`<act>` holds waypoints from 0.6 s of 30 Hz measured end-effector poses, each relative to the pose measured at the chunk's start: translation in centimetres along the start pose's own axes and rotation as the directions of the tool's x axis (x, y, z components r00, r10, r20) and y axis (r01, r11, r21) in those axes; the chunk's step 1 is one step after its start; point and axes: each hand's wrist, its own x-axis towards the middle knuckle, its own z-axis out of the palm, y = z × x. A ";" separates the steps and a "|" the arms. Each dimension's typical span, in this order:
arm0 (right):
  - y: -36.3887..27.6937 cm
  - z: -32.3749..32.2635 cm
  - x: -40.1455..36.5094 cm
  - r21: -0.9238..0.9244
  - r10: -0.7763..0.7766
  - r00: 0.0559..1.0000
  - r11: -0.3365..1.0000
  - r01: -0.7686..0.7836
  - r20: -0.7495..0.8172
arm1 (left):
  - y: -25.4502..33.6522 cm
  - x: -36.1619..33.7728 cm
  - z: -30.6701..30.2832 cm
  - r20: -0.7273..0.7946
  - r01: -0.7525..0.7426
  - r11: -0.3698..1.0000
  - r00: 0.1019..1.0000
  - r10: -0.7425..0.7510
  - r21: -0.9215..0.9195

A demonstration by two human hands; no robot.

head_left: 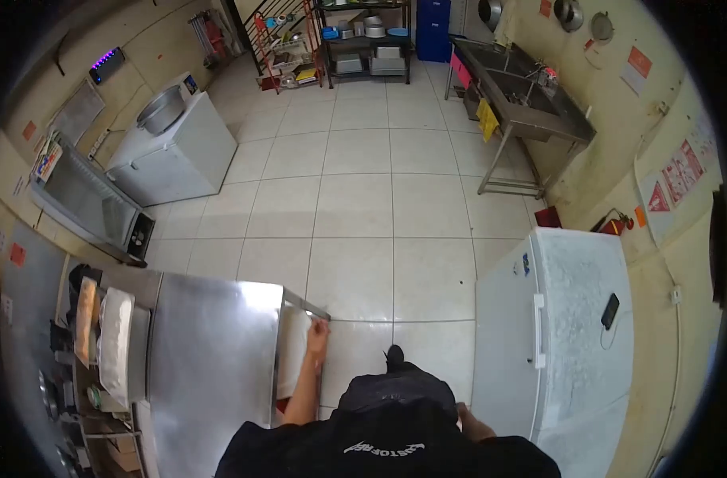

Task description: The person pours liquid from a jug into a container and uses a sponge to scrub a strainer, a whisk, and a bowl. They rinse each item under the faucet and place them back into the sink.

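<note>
Black shirt [387, 446] noted nearest | left hand [317, 338] laid open on white board [293, 358] at steel worktop [212, 358] edge, nothing gripped | board judged stiff, light; long edges favoured | right hand [468, 421] state could not be told

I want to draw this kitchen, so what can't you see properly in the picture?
In the head view:
Left hand: fingers at the steel table edge, grip hidden by the edge.
Right hand: mostly behind the black shirt.
Dark thing on the white freezer: too small to name.
Wall posters: print too small and blurred.
</note>
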 end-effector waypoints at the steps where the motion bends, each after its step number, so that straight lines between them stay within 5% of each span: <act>1: -4.5 -3.0 3.3 -0.167 -0.088 0.996 0.982 0.089 0.015 | -3.2 0.8 0.4 -0.037 0.049 0.999 0.998 -0.049 0.016; 2: -9.1 -6.1 6.7 -0.384 -0.195 0.979 0.901 0.202 0.056 | -1.6 0.2 2.2 -0.202 0.110 0.989 0.975 -0.089 0.095; 3: -14.0 -9.4 10.9 -0.690 -0.356 0.919 0.622 0.369 0.170 | -4.9 -0.2 0.3 -0.066 0.253 0.877 0.966 -0.248 0.409; 4: -19.8 -12.8 15.4 -0.844 -0.450 0.850 0.313 0.436 0.273 | -2.3 -1.4 0.9 -0.042 0.280 0.812 0.953 -0.301 0.512; 5: -27.0 -16.6 16.1 -0.834 -0.395 0.831 0.230 0.501 0.391 | -1.7 -2.0 0.8 0.012 0.307 0.771 0.926 -0.377 0.558; 6: -33.0 -18.9 16.2 -0.463 -0.573 0.819 0.715 0.524 0.041 | -2.2 -2.0 0.6 0.027 0.362 0.751 0.893 -0.450 0.552; 7: -39.6 -22.1 16.5 -0.224 -0.363 0.923 0.917 0.330 -0.128 | -2.7 -1.5 0.9 0.049 0.407 0.727 0.855 -0.516 0.553; 8: -44.8 -24.6 19.7 -0.296 -0.519 0.805 0.847 0.441 -0.288 | -2.5 0.2 0.9 0.055 0.448 0.704 0.822 -0.566 0.551; 9: -50.5 -27.3 21.3 -0.433 -0.671 0.691 0.725 0.535 -0.271 | -2.9 2.1 0.9 0.068 0.473 0.678 0.791 -0.608 0.563; 10: -56.1 -29.2 22.8 -0.315 -0.594 0.702 0.804 0.505 -0.392 | -3.1 4.9 0.7 0.073 0.495 0.657 0.765 -0.640 0.569; 11: -61.4 -30.6 22.6 0.005 -0.602 0.683 0.749 0.663 -0.414 | -3.3 8.4 0.2 0.079 0.503 0.641 0.748 -0.659 0.579; 13: -71.7 -32.0 17.6 0.224 -0.549 0.709 0.698 0.680 -0.442 | -3.3 15.7 -0.6 0.111 0.496 0.618 0.719 -0.686 0.610; 16: -74.5 -32.2 24.5 0.083 -0.844 0.440 0.436 0.896 -0.306 | -2.5 28.9 -2.0 0.160 0.449 0.607 0.703 -0.693 0.656; 17: -77.1 -33.3 20.3 -0.056 -0.717 0.650 0.681 0.730 -0.251 | -2.1 34.6 -2.3 0.173 0.448 0.617 0.702 -0.691 0.648; 18: -77.9 -34.5 19.3 -0.208 -0.682 0.685 0.731 0.650 -0.258 | -1.6 40.2 -2.7 0.187 0.446 0.626 0.700 -0.690 0.640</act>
